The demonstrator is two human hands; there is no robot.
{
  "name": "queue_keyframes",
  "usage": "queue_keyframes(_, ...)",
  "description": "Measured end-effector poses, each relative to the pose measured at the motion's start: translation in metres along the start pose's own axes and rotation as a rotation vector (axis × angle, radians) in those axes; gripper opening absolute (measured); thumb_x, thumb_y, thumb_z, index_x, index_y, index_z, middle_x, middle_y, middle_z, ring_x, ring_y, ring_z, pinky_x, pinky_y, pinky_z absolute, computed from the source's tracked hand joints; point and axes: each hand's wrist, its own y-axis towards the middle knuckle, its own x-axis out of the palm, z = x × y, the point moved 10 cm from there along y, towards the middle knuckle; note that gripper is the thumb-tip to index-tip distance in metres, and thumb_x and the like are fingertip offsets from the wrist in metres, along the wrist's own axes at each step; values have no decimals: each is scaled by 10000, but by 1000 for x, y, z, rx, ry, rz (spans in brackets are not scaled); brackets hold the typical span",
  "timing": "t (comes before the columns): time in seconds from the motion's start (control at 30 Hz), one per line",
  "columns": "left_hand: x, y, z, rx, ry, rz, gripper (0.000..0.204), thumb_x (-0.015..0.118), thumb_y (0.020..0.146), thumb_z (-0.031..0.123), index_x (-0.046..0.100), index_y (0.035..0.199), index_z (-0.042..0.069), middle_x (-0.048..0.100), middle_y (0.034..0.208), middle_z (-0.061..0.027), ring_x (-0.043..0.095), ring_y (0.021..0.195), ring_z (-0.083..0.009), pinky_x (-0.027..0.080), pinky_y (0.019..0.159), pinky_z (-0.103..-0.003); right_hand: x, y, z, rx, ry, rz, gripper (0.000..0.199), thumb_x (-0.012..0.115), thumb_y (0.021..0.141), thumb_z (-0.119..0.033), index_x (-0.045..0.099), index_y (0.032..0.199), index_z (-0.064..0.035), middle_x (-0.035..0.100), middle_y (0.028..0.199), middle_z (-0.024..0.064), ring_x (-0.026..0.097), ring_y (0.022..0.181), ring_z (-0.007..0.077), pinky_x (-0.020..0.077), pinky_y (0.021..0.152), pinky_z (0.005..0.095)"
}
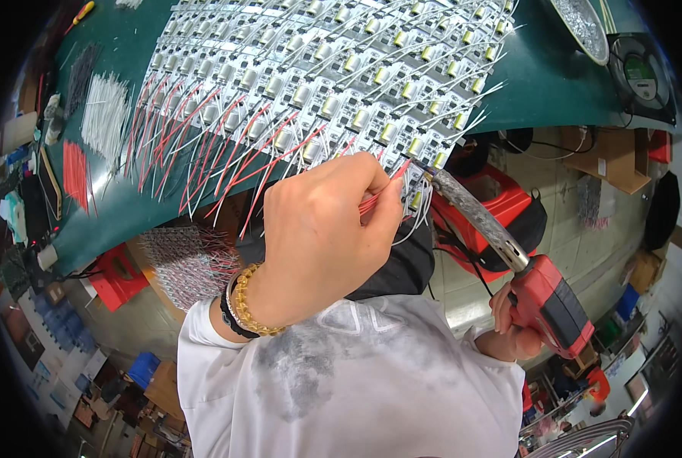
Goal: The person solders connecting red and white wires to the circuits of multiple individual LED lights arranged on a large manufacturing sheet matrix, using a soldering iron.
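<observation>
My left hand (325, 221) is closed, its thumb and forefinger pinching several thin red wires (368, 204). One wire's end reaches the near right edge of a panel of small white circuit boards (303, 95). My right hand (512, 328) is wrapped around the red and black handle of a soldering gun (558, 305). The gun's long metal barrel slants up to the left, and its tip sits at the board edge beside the wire end. Rows of silver cylindrical parts cover the panel. White wires stick out from its rows, and red ones hang along the near left side.
Loose white wires (106, 118) and a bundle of red wires (75, 169) lie on the green table (150, 221) at left. A metal dish (602, 49) and a wire spool (642, 76) stand at the far right. Below the table edge are red stools (482, 202).
</observation>
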Motion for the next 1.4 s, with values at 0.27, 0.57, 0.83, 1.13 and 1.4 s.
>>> queue_keyframes(0.27, 0, 2, -4, -34, -53, -8, 206, 698, 784, 108, 549, 653, 54, 560, 545, -68, 541, 443, -245, 378, 424, -350, -19, -12, -7, 370, -755, 144, 310, 525, 495, -60, 557, 797, 0, 530, 661, 38, 463, 504, 111, 390, 499, 255)
queue_keyframes(0.57, 1, 2, -1, -15, -40, -10, 160, 719, 784, 26, 603, 680, -10, 565, 543, -25, 466, 476, -45, 357, 455, -216, 3, 9, -25, -183, -363, 150, 308, 563, 827, -177, 510, 779, 122, 516, 643, 100, 474, 464, 96, 356, 396, 182)
queue_keyframes(0.83, -18, 1, 6, 23, -17, 54, 120, 705, 783, 16, 618, 702, 2, 568, 579, -57, 509, 491, -119, 376, 464, -250, -3, 10, -12, 81, -195, 187, 405, 577, 849, -337, 482, 616, -20, 486, 539, 48, 467, 409, 134, 356, 388, 243)
queue_keyframes(1.13, 9, -6, 30, 144, -45, 6, 123, 724, 769, 14, 616, 708, 9, 564, 613, -79, 510, 493, -181, 375, 468, -285, -2, -1, -3, 222, -246, 182, 918, 573, 769, -741, 454, 1199, 61, 446, 486, -23, 408, 395, 87, 301, 410, 242)
queue_keyframes(1.4, 18, 4, 22, 104, 89, -38, 143, 717, 774, 29, 601, 692, 9, 571, 598, -88, 547, 501, -195, 396, 477, -298, -1, -24, -3, 261, -680, 221, 389, 654, 835, -277, 488, 559, -60, 507, 545, 19, 461, 427, 164, 379, 458, 273)
